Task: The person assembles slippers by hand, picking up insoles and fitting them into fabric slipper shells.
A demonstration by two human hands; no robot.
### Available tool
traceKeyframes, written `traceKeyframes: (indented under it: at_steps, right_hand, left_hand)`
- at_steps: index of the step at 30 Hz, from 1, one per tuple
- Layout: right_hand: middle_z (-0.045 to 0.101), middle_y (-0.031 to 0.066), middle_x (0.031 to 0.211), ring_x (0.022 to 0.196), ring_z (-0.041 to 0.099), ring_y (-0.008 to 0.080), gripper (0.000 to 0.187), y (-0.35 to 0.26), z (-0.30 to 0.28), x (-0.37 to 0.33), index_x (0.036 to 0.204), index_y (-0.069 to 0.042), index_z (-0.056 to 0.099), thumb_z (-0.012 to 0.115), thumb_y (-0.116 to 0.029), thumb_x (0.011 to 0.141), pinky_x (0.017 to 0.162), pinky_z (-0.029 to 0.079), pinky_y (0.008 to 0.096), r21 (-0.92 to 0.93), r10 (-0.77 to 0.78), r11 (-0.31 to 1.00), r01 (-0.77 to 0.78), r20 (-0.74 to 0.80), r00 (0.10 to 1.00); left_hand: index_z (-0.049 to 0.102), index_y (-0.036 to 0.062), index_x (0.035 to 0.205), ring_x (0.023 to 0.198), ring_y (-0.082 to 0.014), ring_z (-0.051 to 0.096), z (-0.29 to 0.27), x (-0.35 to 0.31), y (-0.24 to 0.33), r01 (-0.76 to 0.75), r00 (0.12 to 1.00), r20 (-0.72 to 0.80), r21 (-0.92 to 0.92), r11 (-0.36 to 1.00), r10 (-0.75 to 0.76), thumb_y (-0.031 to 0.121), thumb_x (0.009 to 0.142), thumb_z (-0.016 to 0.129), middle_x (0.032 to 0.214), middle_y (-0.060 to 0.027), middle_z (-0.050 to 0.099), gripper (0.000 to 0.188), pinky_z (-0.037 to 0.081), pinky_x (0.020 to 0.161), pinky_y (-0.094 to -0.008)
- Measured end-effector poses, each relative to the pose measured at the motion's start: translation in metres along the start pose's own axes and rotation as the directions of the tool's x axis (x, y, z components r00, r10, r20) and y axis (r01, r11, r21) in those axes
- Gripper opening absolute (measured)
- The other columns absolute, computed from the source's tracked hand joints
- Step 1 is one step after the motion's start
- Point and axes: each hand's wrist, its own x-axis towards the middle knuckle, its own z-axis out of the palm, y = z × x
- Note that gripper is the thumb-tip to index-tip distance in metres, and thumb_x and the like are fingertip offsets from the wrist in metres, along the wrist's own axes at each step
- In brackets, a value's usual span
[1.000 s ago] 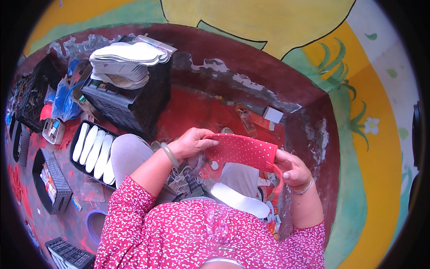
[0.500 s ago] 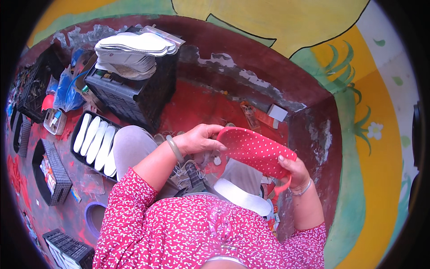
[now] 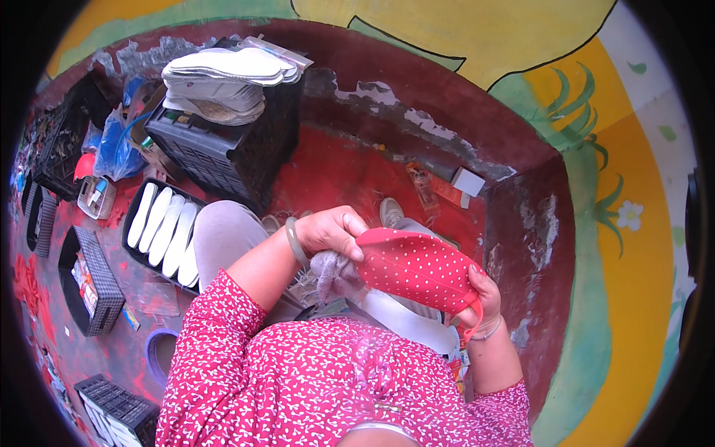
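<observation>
A red cloth shoe piece with white dots [image 3: 418, 269] is held over my lap between both hands. My left hand [image 3: 331, 232] grips its left end, fingers curled over the edge, with a grey rag [image 3: 333, 276] bunched under it. My right hand [image 3: 482, 298] pinches the piece's lower right end. A white sole [image 3: 413, 320] lies on my lap beneath the red piece. A bangle sits on each wrist.
A black crate [image 3: 223, 153] topped with stacked white insoles [image 3: 223, 74] stands at the upper left. A black tray of white soles [image 3: 165, 232] lies beside my knee. Small baskets [image 3: 93, 279] and blue bags [image 3: 119, 145] crowd the left. A painted wall rises to the right.
The red piece has turned from a flat horizontal stretch to a slant, right end lower. My left hand slid onto its left end; the view shifted slightly.
</observation>
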Motion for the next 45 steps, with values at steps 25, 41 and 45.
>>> traceKeyframes:
  at_steps: [25, 41, 45]
  right_hand:
    - [0.059, 0.0186, 0.114, 0.101, 0.061, 0.0240, 0.049, -0.008, 0.001, -0.024, 0.126, 0.010, 0.044, 0.057, 0.006, 0.079, 0.088, 0.050, 0.0358, -0.407, 0.104, 0.912, -0.050, 0.110, 0.988]
    - [0.041, 0.0032, 0.138, 0.125, 0.042, 0.0162, 0.063, 0.050, 0.071, 0.023, 0.139, -0.009, 0.034, 0.063, -0.028, 0.087, 0.104, 0.035, 0.0331, -0.474, -0.062, 0.869, 0.145, 0.187, 0.980]
    - [0.046, 0.0040, 0.133, 0.118, 0.048, 0.0149, 0.056, 0.059, 0.079, 0.028, 0.136, -0.009, 0.038, 0.057, -0.034, 0.090, 0.099, 0.040, 0.0303, -0.536, -0.076, 0.825, 0.182, 0.214, 0.974]
  left_hand:
    - [0.059, -0.0025, 0.114, 0.099, -0.0122, 0.057, 0.004, 0.016, -0.009, 0.010, 0.947, -0.312, 0.266, 0.964, 0.076, 0.021, 0.096, 0.050, 0.107, -0.0063, 0.063, 0.031, 0.045, 0.089, -0.0266]
    - [0.009, 0.0116, 0.147, 0.109, -0.0179, 0.053, 0.001, 0.037, -0.023, -0.261, 0.919, -0.280, 0.094, 0.961, 0.277, 0.051, 0.061, 0.080, 0.138, -0.0151, 0.038, 0.118, 0.043, 0.093, -0.0321]
    - [0.024, 0.0092, 0.140, 0.115, -0.0265, 0.052, 0.005, 0.029, -0.002, -0.297, 0.912, -0.269, 0.084, 0.951, 0.309, 0.040, 0.063, 0.080, 0.133, -0.0176, 0.045, 0.100, 0.041, 0.099, -0.0397]
